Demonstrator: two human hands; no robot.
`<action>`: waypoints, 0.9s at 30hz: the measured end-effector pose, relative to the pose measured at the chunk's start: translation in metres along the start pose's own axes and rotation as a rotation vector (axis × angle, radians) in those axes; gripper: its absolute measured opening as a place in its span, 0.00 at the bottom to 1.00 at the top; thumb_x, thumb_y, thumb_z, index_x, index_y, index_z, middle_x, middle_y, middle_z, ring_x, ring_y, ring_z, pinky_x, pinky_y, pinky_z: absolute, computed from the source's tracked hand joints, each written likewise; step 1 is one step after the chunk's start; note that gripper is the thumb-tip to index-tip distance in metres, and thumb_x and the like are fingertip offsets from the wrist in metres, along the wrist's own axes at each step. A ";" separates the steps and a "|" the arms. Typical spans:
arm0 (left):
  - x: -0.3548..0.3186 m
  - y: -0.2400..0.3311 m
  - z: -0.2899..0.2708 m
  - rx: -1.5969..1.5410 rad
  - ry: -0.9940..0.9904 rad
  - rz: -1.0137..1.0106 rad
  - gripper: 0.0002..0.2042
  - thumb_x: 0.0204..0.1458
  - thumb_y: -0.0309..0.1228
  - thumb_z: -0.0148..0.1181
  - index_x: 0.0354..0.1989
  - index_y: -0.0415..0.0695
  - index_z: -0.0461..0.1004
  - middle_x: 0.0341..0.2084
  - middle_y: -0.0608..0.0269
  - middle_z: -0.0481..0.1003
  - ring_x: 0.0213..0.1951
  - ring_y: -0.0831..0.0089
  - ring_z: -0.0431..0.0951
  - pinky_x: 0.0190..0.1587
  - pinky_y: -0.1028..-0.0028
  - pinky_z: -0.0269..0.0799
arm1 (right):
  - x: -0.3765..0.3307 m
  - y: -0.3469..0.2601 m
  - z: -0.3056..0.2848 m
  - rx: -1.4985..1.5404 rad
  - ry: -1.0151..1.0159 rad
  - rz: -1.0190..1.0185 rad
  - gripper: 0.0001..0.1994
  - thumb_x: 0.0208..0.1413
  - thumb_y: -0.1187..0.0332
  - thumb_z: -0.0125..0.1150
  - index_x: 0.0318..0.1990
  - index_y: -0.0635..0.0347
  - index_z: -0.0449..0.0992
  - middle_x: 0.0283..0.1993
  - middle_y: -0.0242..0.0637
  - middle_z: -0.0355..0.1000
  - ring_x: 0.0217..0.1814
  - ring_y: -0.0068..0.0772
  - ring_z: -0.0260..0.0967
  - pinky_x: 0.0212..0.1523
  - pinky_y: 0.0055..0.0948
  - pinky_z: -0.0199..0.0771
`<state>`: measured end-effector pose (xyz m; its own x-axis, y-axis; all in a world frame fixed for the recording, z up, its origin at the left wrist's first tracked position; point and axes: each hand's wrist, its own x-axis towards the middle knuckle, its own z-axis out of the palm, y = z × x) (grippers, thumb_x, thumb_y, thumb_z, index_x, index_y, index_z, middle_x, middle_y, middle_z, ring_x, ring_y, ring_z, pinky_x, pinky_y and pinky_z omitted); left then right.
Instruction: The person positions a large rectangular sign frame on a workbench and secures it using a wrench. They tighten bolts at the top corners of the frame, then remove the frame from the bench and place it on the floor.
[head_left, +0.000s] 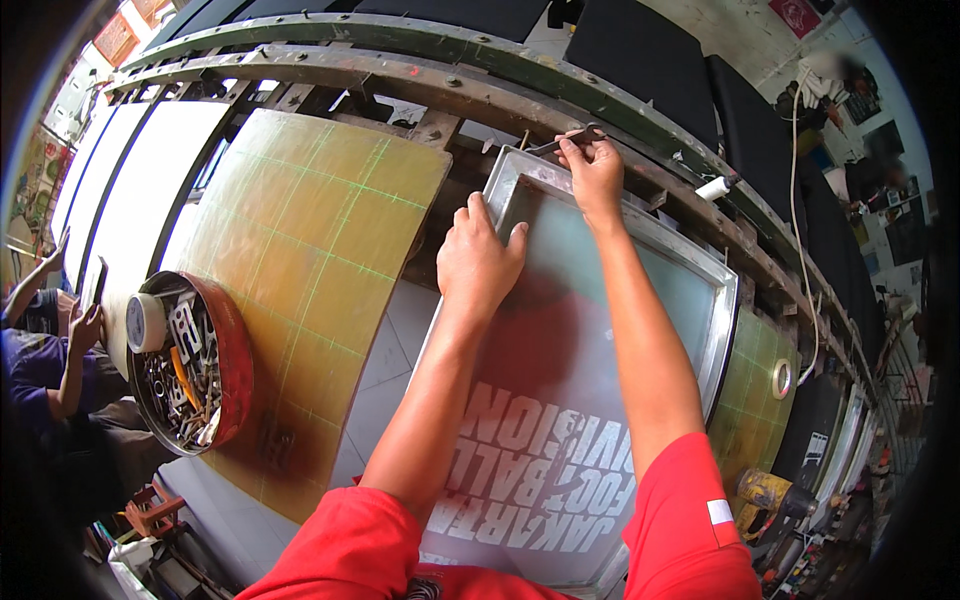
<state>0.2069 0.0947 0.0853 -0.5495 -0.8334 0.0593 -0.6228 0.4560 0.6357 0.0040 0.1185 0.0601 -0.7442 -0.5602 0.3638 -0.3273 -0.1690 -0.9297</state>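
Both hands at screen frame (610, 330) far corner: left hand (478, 262) gripping edge, right hand (594, 172) pinching clamp (566, 142).

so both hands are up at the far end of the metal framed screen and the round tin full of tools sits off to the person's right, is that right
Not quite. Both the left hand and right hand are at the far end of the screen frame, but the round red tin of tools sits to the person's left, as the head view shows.
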 end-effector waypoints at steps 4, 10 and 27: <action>0.002 0.001 -0.003 -0.029 -0.086 -0.066 0.33 0.51 0.48 0.60 0.59 0.38 0.61 0.47 0.45 0.73 0.47 0.48 0.77 0.49 0.57 0.74 | -0.003 0.001 0.008 0.007 0.047 -0.047 0.02 0.58 0.76 0.61 0.38 0.63 0.74 0.34 0.32 0.77 0.33 0.21 0.75 0.35 0.21 0.75; 0.003 -0.002 0.003 -0.026 -0.042 -0.040 0.33 0.51 0.47 0.60 0.58 0.34 0.62 0.46 0.43 0.73 0.47 0.49 0.77 0.48 0.57 0.74 | 0.011 0.004 0.015 -0.301 -0.052 -0.220 0.03 0.58 0.74 0.61 0.36 0.63 0.74 0.31 0.35 0.78 0.33 0.26 0.77 0.36 0.27 0.75; 0.000 -0.003 0.006 0.015 -0.007 -0.004 0.21 0.53 0.41 0.60 0.43 0.35 0.66 0.40 0.42 0.74 0.40 0.46 0.78 0.43 0.55 0.75 | 0.008 0.003 0.032 -0.561 -0.175 -0.262 0.06 0.60 0.69 0.56 0.38 0.63 0.71 0.31 0.40 0.80 0.34 0.43 0.79 0.35 0.38 0.77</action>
<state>0.2059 0.0948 0.0789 -0.5510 -0.8329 0.0519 -0.6333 0.4578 0.6240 0.0153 0.0876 0.0590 -0.5077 -0.6898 0.5161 -0.7756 0.1053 -0.6223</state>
